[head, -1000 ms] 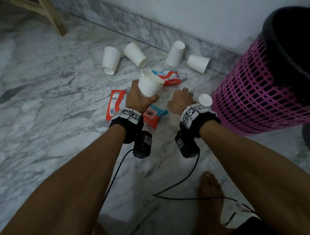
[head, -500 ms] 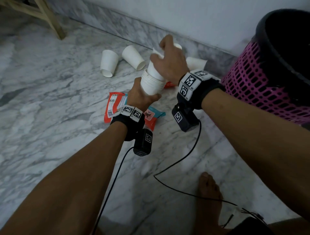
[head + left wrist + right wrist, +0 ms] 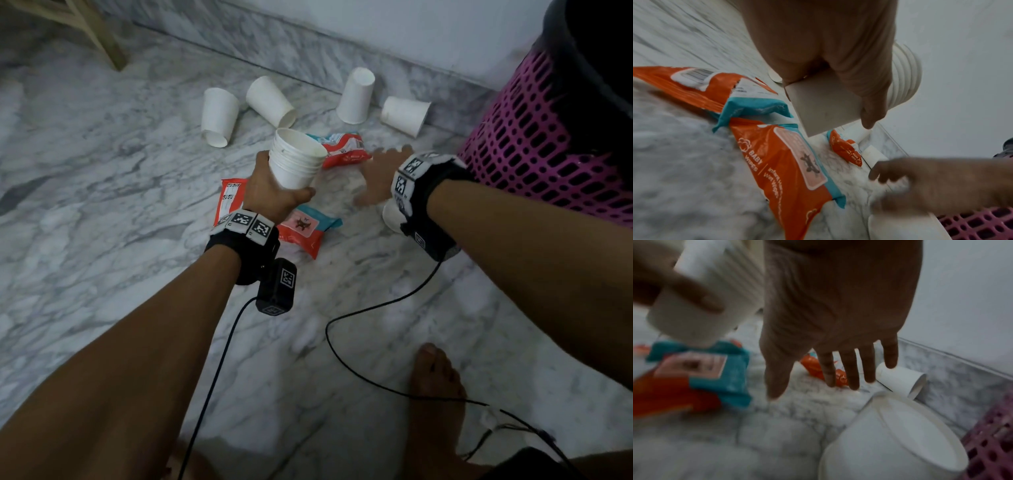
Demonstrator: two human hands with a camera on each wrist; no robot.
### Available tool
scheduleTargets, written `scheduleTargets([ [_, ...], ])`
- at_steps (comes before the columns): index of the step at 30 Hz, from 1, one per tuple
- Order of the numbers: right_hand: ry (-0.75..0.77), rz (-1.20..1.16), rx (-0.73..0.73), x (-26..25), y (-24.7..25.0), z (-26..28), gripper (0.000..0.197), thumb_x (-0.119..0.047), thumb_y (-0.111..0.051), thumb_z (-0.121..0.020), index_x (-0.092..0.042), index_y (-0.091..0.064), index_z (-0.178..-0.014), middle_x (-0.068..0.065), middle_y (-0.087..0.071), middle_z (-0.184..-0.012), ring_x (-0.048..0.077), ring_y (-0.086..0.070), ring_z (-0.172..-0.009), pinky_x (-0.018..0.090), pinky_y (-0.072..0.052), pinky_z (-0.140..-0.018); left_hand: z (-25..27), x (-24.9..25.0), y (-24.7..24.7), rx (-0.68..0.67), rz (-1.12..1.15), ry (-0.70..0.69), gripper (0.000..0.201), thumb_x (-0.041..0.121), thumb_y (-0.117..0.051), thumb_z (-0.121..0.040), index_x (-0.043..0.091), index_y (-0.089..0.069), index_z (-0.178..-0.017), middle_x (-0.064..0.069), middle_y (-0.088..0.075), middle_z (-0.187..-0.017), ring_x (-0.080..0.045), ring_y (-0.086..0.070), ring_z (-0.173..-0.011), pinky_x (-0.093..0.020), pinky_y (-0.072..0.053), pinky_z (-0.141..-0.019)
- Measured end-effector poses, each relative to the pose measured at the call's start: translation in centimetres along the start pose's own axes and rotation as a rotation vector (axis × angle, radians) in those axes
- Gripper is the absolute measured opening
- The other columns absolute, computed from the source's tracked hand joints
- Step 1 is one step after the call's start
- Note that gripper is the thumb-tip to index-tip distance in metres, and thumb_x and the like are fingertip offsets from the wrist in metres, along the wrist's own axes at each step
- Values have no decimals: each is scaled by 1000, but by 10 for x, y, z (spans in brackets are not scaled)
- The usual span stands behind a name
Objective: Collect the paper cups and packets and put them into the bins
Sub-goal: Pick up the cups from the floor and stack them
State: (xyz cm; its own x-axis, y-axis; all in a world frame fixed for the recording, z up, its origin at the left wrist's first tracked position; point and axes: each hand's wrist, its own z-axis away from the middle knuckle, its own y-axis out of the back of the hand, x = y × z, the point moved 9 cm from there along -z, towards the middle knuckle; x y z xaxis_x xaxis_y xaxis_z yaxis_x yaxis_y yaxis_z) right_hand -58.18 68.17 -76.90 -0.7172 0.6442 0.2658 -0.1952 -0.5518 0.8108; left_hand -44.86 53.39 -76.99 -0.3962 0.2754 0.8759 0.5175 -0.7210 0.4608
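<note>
The right hand (image 3: 376,178), blurred with fingers spread and holding nothing, half hides one cup (image 3: 392,216). The left hand (image 3: 270,195) grips a nested cup stack (image 3: 294,162); four loose cups lie toward twelve o'clock, with three packets.

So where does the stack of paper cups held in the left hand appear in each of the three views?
Head: the stack of paper cups is upper centre, gripped by the left hand.
Left wrist: the stack is upper right of centre, partly behind the hand.
Right wrist: the stack is top left, blurred.
Shared landmark: the orange and teal baby wipes packet on the floor below the stack.
</note>
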Motion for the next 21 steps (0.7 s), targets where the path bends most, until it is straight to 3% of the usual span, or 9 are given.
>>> scheduleTargets([
  [2,50,259,-141,1,-27,7,80,-51,-70,-77,-18,-40,-143,9,-43,-148,31,-43,-133,52,-36,-107,-2,2,-1,2,-12,-9,85,39,-80,-48,11,-43,-120,-5,-58,-115,-24,-58,-105,-41,-50,-89],
  [6,87,460,-117,-3,-44,22,68,-43,-62,-82,-14,-41,-140,12,-44,-145,36,-46,-129,57,-35,-105,-6,3,-3,-4,-61,-37,86,45,-80,-48,12,-47,-121,-4,-59,-118,-22,-58,-106,-38,-49,-88],
  [9,68,446,-88,-10,-47,22,44,-27,-51,-89,-15,-47,-131,11,-50,-137,36,-50,-123,52,-40,-102,-10,1,-1,1,-72,-41,83,40,-83,-53,12,-46,-122,-4,-59,-118,-21,-57,-106,-35,-48,-87],
  [12,87,441,-97,-13,-44,19,39,-25,-54,-87,-19,-51,-125,6,-54,-131,29,-54,-118,45,-42,-99,-15,1,4,14,-67,-31,79,32,-85,-59,12,-45,-123,-4,-58,-118,-21,-56,-106,-32,-46,-84],
  [17,91,270,-37,-14,6,7,45,-27,-72,-75,-19,-57,-116,7,-61,-124,28,-61,-109,43,-48,-95,-24,6,19,79,-40,7,77,32,-85,-60,12,-46,-123,-5,-59,-122,-24,-55,-112,-25,-38,-80],
  [21,71,-109,85,-25,74,-14,61,-27,-76,-78,-7,-52,-130,21,-52,-133,39,-53,-120,41,-45,-95,-31,13,41,118,-6,28,81,34,-86,-57,11,-45,-124,-6,-59,-123,-25,-55,-114,-26,-39,-81],
])
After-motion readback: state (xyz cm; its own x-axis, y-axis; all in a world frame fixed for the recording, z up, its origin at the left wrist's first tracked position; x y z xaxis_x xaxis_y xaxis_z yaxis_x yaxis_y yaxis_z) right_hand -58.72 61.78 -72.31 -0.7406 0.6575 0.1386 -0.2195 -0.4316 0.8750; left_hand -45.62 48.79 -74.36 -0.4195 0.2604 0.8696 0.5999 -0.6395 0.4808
